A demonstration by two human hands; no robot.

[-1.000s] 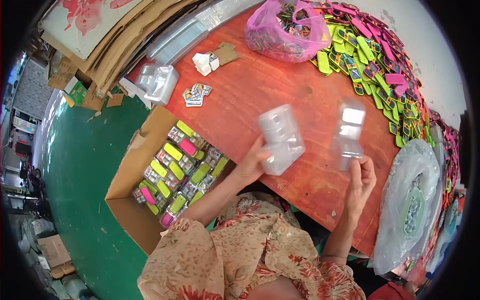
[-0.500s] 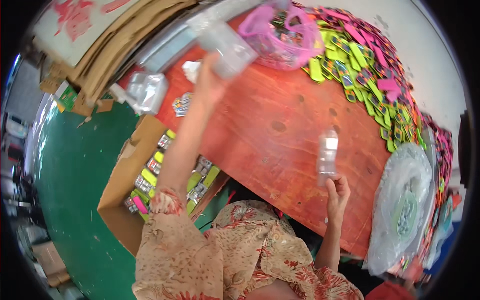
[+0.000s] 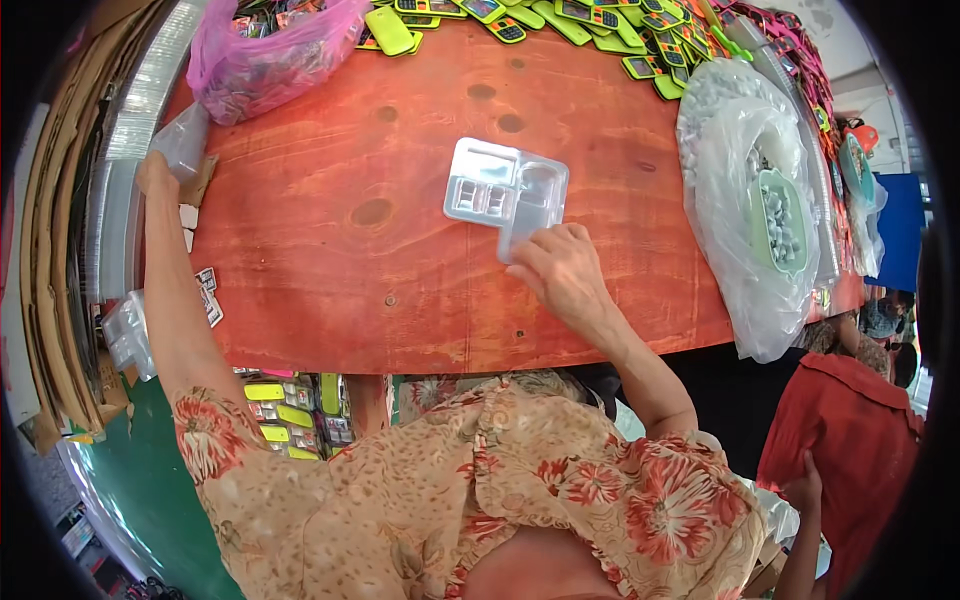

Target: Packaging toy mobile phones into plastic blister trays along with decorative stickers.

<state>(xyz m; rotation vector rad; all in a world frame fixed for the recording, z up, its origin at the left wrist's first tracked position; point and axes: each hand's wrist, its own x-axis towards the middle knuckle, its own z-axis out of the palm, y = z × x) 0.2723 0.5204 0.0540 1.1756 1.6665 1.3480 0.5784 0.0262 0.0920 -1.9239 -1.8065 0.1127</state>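
My right hand (image 3: 568,265) is closed on the lower edge of a clear plastic blister tray (image 3: 537,205) with moulded hollows, opened out in two halves over the red table. At the far left my left hand (image 3: 157,176) reaches to another clear plastic tray (image 3: 184,140) and seems to grip its edge; its fingertips are partly hidden. Long stacks of clear plastic trays (image 3: 118,225) stand right beside that hand. Small printed cards (image 3: 209,296) lie on the table near my left forearm.
A pink bag (image 3: 275,65) of small parts sits back left; yellow-green toy phones (image 3: 570,18) are heaped behind. A clear bag (image 3: 712,130) and green basket (image 3: 782,222) lie right. Below the table edge, a box holds packed toy phones (image 3: 295,415). A person in red (image 3: 845,430) is at right.
My view has turned toward the left. My left hand has carried its clear plastic to the stacks at the far left. My right hand's tray has turned and now shows its two halves.
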